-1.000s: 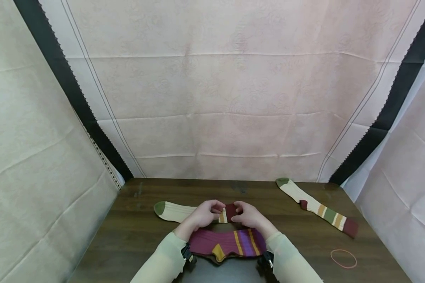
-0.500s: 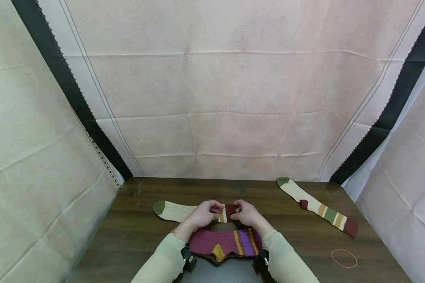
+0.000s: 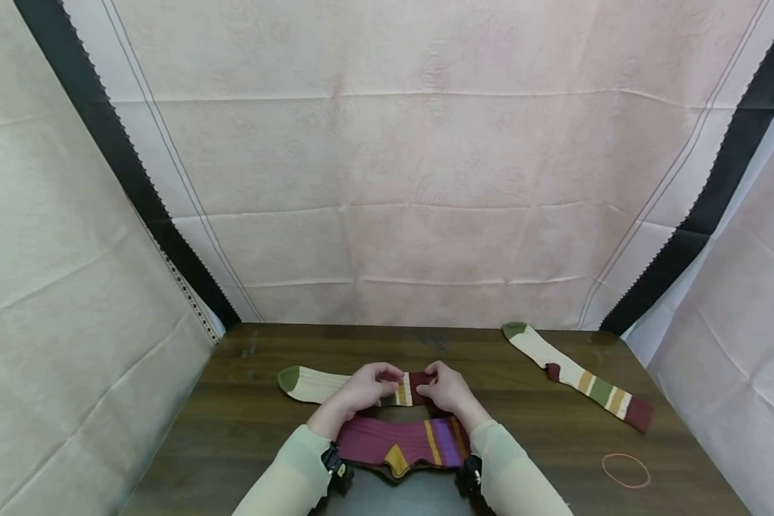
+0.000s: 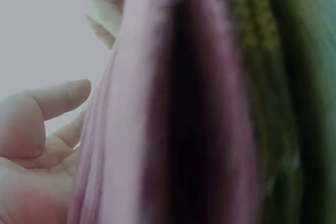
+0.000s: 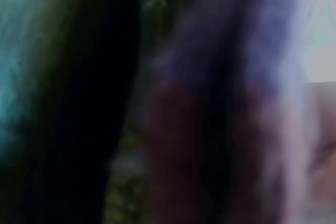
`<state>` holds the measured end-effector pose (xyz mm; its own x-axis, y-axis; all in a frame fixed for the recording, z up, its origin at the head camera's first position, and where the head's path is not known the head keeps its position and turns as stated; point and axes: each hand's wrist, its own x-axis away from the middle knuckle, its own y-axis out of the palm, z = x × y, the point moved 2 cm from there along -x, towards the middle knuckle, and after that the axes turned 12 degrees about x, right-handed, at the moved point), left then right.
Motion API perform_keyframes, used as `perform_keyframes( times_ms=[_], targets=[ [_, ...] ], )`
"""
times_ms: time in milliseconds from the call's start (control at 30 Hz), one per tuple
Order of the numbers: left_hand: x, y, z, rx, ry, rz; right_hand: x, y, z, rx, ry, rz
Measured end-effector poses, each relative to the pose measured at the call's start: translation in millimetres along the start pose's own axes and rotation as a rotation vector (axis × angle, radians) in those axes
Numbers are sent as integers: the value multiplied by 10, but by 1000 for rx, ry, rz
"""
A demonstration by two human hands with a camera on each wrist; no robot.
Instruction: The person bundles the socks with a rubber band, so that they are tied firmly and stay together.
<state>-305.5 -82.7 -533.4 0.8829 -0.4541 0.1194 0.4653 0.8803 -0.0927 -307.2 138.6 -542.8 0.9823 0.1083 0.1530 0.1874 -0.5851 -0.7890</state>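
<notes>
Lower centre: one cream sock point(image 3: 321, 387), left hand point(image 3: 365, 389) loose-fingered, right hand point(image 3: 449, 390) grip we can't tell | lower right: one matching sock point(image 3: 572, 374), one pink band point(image 3: 633, 488)

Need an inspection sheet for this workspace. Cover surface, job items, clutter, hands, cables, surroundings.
Surface: brown wood-grain table, faint marks near the far edge.
Job items: central cream sock flat, green toe left, maroon cuff right; partly covered by the hands.
Clutter: plum sock between the forearms; second cream sock and pink loop at right.
Hands: left hand over the central sock, right hand at its cuff; right hand's grip unclear.
Cables: nothing seen.
Surroundings: pale fabric walls, black strips at the corners.
</notes>
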Motion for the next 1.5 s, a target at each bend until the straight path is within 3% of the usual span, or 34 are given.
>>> perform_keyframes(
  times_ms=[267,500,733,900,1200,1500],
  targets=[
    [163,-264,71,-33,-5,-24,19,1,9,12,10,2],
    [432,-644,59,-4,13,36,26,31,-11,64,-30,24],
    [723,-971,-33,94,26,155,35,55,-66,105,-60,47],
    [846,-1151,-124,129,44,267,30,46,-71,111,-70,51],
    [984,-1391,-213,82,84,503,46,49,-72,87,-73,1],
    [996,-1511,-283,-67,105,612,59,35,-64,94,-54,-1]
  ],
)
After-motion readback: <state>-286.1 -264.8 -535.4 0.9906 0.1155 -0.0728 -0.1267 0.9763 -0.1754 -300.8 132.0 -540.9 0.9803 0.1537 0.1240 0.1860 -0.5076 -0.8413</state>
